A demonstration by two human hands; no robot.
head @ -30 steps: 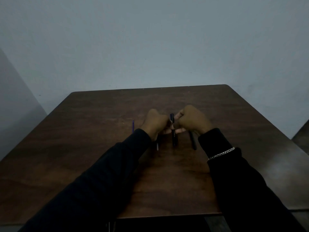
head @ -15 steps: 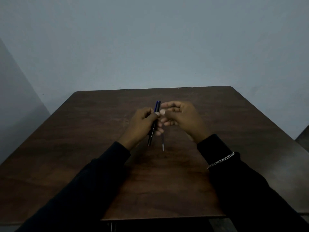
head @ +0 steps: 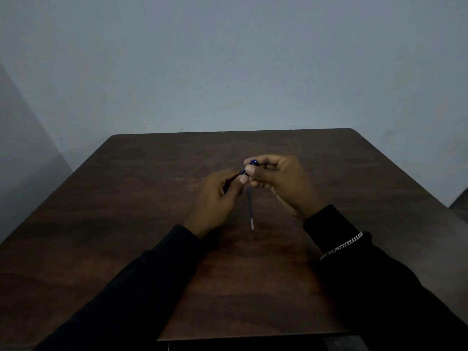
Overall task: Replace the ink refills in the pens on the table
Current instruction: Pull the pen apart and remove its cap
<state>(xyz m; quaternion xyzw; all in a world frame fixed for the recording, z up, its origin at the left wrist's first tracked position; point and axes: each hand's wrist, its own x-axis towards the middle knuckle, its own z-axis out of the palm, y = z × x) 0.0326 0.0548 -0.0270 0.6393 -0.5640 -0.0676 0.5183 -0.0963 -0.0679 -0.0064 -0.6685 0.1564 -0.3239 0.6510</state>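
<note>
Early in the job, by the look of it: one blue pen [head: 249, 167] lifted clear of the worktop [head: 152, 173] and held between both hands, apparently being opened or twisted at its far end, though too dim to tell whether the barrel has come apart. Left hand [head: 215, 198] wrapped round the lower barrel, grip closed on the pen; right hand [head: 276, 178] pinching the upper end with thumb and fingertips [head: 250, 170], grip likewise closed on the pen. Below the hands, flat on the worktop and pointing toward the wearer, one thin refill [head: 250, 211], bluish along its length with a pale near end; impossible to say from here whether spent or fresh. Count as visible: one pen, one refill, two hands, one chain bracelet [head: 342, 247] on the right wrist over a dark sleeve. No other pens in sight on the wood, possibly hidden behind the hands. Still to do, as judged: seating a refill in this pen and closing it, then any further pens.
</note>
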